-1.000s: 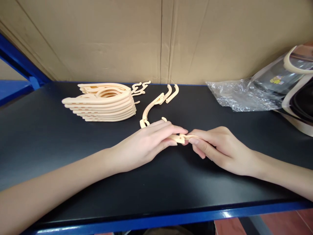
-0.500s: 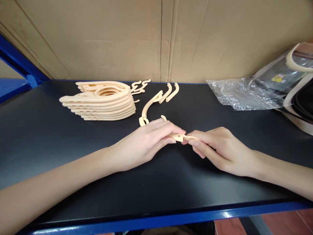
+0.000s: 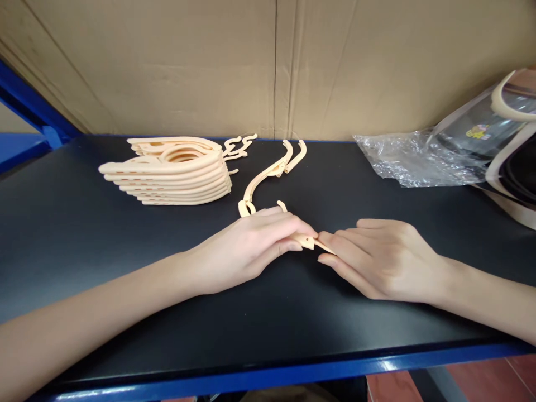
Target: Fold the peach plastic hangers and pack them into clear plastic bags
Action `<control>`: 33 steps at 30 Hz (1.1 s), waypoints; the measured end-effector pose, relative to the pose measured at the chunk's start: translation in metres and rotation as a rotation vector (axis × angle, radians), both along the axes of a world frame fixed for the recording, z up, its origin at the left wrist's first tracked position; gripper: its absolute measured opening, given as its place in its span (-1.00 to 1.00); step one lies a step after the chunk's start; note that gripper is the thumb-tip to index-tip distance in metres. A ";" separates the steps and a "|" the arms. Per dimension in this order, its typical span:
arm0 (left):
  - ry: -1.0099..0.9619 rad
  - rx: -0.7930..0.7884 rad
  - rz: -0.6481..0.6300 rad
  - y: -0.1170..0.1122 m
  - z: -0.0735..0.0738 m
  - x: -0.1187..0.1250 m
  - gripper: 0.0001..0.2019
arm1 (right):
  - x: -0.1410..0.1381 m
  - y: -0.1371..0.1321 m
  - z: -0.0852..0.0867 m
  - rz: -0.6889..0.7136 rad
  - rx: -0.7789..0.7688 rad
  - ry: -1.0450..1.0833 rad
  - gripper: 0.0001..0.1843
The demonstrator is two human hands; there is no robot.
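My left hand [image 3: 255, 245] and my right hand [image 3: 379, 258] meet at the middle of the black table [image 3: 268, 312]. Between their fingertips is a small peach plastic hanger piece [image 3: 309, 241]. The left hand's fingers are closed around its left end. The right hand's fingers lie stretched over its right end and press it down. Most of the piece is hidden under both hands. A loose curved hanger arm [image 3: 257, 184] lies just behind my left hand.
A stack of peach plastic hangers [image 3: 167, 170] sits at the back left, with loose hooks [image 3: 238, 146] and two curved pieces [image 3: 293, 156] beside it. A crumpled clear plastic bag [image 3: 414, 162] and bagged goods [image 3: 506, 145] lie at the right. Cardboard [image 3: 268, 61] stands behind.
My right hand's fingers have flattened from a pinch and now lie stretched over the piece. My left hand has stayed put.
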State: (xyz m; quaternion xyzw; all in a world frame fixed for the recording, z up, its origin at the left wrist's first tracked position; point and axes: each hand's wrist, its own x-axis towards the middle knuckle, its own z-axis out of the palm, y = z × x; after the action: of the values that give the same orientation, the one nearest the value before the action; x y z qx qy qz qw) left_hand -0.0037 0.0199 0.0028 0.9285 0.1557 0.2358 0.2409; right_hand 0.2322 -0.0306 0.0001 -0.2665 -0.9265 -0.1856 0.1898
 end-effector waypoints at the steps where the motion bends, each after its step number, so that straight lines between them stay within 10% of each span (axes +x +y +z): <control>1: 0.001 -0.001 -0.005 0.000 0.000 0.000 -0.84 | 0.000 0.000 0.000 0.001 0.026 -0.016 -0.79; 12: 0.012 0.048 -0.024 0.001 -0.005 -0.002 -0.79 | 0.003 -0.003 0.002 0.036 0.242 -0.167 -0.77; 33: 0.099 0.097 0.381 -0.002 -0.007 -0.009 -0.58 | 0.009 0.007 0.011 0.083 -0.420 0.003 -0.81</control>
State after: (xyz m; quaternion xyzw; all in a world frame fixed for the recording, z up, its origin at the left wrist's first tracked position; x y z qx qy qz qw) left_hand -0.0126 0.0177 -0.0039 0.9034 0.3284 0.2384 0.1388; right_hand 0.2409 -0.0234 0.0108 -0.2620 -0.9548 0.0201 0.1389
